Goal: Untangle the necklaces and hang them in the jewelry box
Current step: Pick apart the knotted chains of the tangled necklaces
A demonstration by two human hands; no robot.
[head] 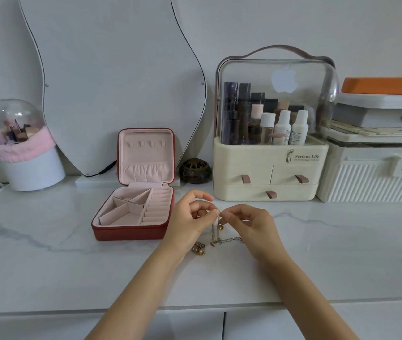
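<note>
Gold necklaces (216,238) lifted off bench (72,253); left hand (190,222) & right hand (246,224) each pinching chain. Suggest: tease knot slack, no yanking; jewelry box (133,214) hooks empty

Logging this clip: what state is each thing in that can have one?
jewelry box: open, lid upright, hooks bare
necklaces: tangled, partly lifted off the counter
left hand: pinches a chain
right hand: pinches a chain
cosmetic organizer: cover down, drawers shut
</note>
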